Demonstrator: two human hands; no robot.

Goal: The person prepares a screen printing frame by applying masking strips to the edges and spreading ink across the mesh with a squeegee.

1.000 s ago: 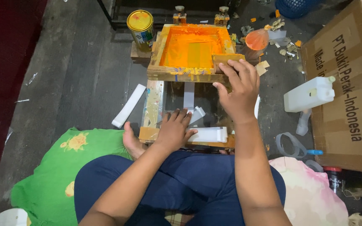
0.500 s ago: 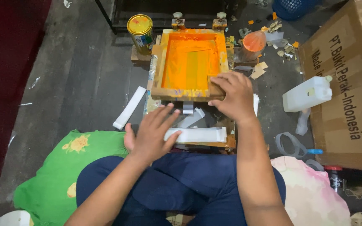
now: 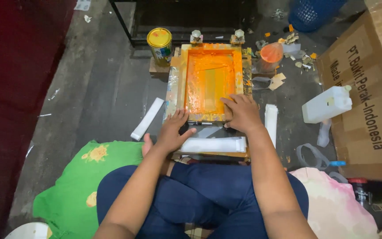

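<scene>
A large brown cardboard box (image 3: 368,93) with dark printing on its side fills the right edge of the floor (image 3: 102,84). A green cloth (image 3: 76,186) lies lower left, a pink one (image 3: 337,203) lower right. At centre, one wooden printing frame (image 3: 209,82), its mesh coated orange, lies flat on a low board. The left hand (image 3: 172,130) rests at the frame's near left corner, fingers spread. The right hand (image 3: 243,113) presses the near right corner, fingers slightly spread and flat. One stack of white strips (image 3: 213,144) lies just below the frame, between the hands. One white jug (image 3: 327,104) stands right; one yellow-lidded tin (image 3: 160,44) stands upper left of the frame; one orange cup (image 3: 270,56) stands upper right. Two loose white strips (image 3: 147,118) flank the frame.
</scene>
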